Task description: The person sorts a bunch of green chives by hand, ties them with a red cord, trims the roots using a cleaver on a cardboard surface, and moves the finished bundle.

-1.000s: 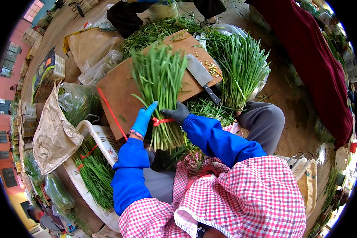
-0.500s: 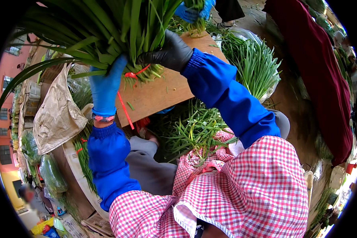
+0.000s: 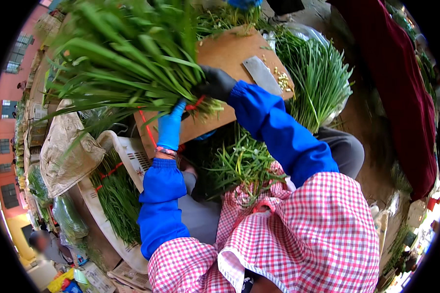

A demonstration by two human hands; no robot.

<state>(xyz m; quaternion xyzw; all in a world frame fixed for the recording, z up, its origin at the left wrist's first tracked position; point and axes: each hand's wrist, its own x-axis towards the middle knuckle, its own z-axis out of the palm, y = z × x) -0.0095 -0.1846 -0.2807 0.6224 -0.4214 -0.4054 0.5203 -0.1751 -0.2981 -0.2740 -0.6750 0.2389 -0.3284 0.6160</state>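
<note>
A big bunch of garlic chives (image 3: pixel 132 63) lies over the far left part of the wooden board (image 3: pixel 225 51), its leaves blurred by motion. My left hand (image 3: pixel 171 128), in a blue glove, grips it low down near the cut ends. From the right my right hand (image 3: pixel 215 84), in a black glove, is closed on the stalks; its fingertips are partly hidden. Red ribbon (image 3: pixel 195 103) circles the bunch near its base, and a long tail hangs by my left wrist. On the board rests a cleaver (image 3: pixel 262 74) beside chopped white stalk ends (image 3: pixel 282 79).
A white crate (image 3: pixel 90 195) at the left holds tied chives (image 3: pixel 120 202). Right of the board stands a large heap of chives (image 3: pixel 313 78) in clear plastic. Loose trimmings (image 3: pixel 239 163) cover my checked apron (image 3: pixel 308 224). Another person's blue-gloved hand (image 3: pixel 244 4) shows at the top edge.
The bunch and both hands have come lower and nearer, tilting the leaves leftward. The cleaver and cut ends have come into sight. More of the crate shows as my left arm shifted right.
</note>
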